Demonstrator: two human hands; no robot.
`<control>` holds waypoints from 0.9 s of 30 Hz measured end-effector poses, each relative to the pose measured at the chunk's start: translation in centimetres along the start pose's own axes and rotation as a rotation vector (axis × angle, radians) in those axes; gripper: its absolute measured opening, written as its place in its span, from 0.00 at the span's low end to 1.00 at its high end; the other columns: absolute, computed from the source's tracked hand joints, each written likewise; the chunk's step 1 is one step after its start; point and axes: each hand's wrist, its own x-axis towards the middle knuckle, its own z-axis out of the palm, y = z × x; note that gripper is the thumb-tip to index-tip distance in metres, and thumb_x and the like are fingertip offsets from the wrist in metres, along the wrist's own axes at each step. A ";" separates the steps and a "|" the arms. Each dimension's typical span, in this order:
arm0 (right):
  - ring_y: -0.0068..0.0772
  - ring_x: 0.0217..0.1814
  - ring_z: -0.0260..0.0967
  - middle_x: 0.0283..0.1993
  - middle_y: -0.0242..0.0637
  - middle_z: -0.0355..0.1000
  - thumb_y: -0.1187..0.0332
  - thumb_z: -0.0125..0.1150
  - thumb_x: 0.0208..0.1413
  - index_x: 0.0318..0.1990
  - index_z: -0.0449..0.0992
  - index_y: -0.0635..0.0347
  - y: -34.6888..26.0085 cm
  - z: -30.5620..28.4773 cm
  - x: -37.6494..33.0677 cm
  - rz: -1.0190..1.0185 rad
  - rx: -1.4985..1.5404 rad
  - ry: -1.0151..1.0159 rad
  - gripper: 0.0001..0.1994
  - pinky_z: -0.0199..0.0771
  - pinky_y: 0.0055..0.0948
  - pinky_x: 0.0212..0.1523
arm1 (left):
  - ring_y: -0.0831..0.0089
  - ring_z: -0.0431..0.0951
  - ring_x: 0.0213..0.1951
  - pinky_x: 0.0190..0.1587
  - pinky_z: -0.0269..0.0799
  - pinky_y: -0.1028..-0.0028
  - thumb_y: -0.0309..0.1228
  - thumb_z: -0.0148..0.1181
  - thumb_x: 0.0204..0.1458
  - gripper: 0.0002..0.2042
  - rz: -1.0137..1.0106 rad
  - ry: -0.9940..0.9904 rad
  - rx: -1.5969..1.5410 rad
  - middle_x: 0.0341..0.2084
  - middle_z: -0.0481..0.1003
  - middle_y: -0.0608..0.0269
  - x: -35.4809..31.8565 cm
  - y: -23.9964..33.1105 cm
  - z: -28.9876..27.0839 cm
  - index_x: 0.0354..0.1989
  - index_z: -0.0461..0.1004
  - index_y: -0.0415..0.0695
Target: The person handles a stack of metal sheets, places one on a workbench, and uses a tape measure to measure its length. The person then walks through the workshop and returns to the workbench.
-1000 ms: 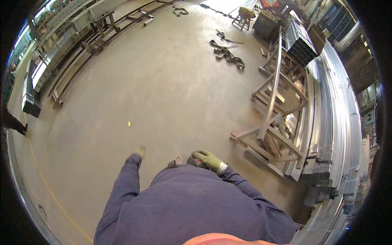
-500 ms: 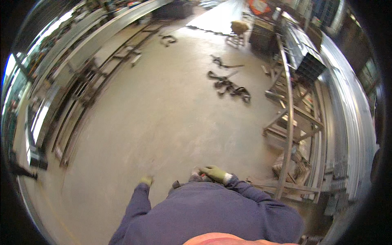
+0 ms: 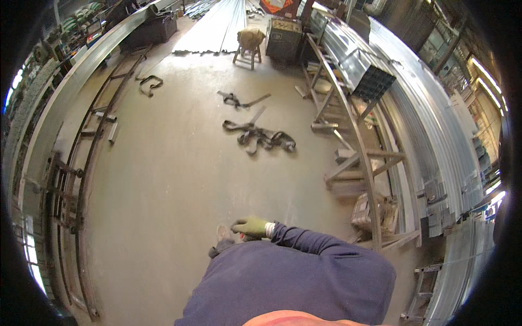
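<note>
Green-gloved right hand (image 3: 251,226) lower centre, grip unclear; left hand now hidden; view swung toward straps (image 3: 260,137), walking on.

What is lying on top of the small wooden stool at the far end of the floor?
A brownish bundle, maybe a bag or folded cloth, sits on the stool and covers its seat. What the bundle holds cannot be seen.

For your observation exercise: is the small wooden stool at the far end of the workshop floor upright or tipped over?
Upright. The stool stands on its splayed legs on the concrete floor, with a brownish bundle resting on its seat.
</note>
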 end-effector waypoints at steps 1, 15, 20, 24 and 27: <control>0.29 0.42 0.75 0.45 0.36 0.79 0.53 0.57 0.63 0.57 0.78 0.60 -1.4 -1.0 1.5 -0.042 -0.019 0.007 0.23 0.77 0.31 0.46 | 0.59 0.79 0.36 0.41 0.72 0.60 0.50 0.50 0.61 0.20 0.074 0.029 0.039 0.33 0.81 0.56 3.3 1.1 -4.0 0.34 0.81 0.47; 0.35 0.56 0.74 0.52 0.42 0.79 0.61 0.54 0.66 0.56 0.77 0.62 -17.7 -18.9 29.9 -0.284 -0.065 0.094 0.18 0.72 0.34 0.59 | 0.72 0.74 0.31 0.36 0.71 0.72 0.51 0.61 0.61 0.20 0.314 0.457 -0.419 0.27 0.78 0.68 38.3 32.3 -49.6 0.43 0.83 0.44; 0.24 0.43 0.75 0.49 0.37 0.79 0.61 0.55 0.64 0.57 0.77 0.62 -27.6 -26.6 39.3 -0.157 0.148 -0.019 0.19 0.77 0.28 0.46 | 0.60 0.82 0.28 0.39 0.76 0.59 0.44 0.55 0.52 0.16 -0.006 -0.009 0.081 0.22 0.81 0.52 40.8 26.7 -44.2 0.27 0.82 0.44; 0.23 0.39 0.75 0.45 0.36 0.79 0.61 0.57 0.61 0.57 0.78 0.62 -35.2 -32.9 44.1 -0.125 0.099 -0.010 0.20 0.77 0.26 0.43 | 0.62 0.83 0.27 0.39 0.77 0.60 0.48 0.45 0.62 0.24 0.421 0.260 0.451 0.23 0.82 0.55 38.2 23.7 -39.1 0.28 0.82 0.43; 0.22 0.41 0.74 0.53 0.40 0.79 0.64 0.55 0.65 0.59 0.76 0.66 -39.8 -37.3 49.4 -0.088 0.005 -0.030 0.19 0.77 0.23 0.46 | 0.60 0.83 0.27 0.40 0.77 0.58 0.50 0.44 0.63 0.26 -0.014 -0.045 0.043 0.23 0.82 0.53 40.3 24.6 -40.1 0.29 0.83 0.43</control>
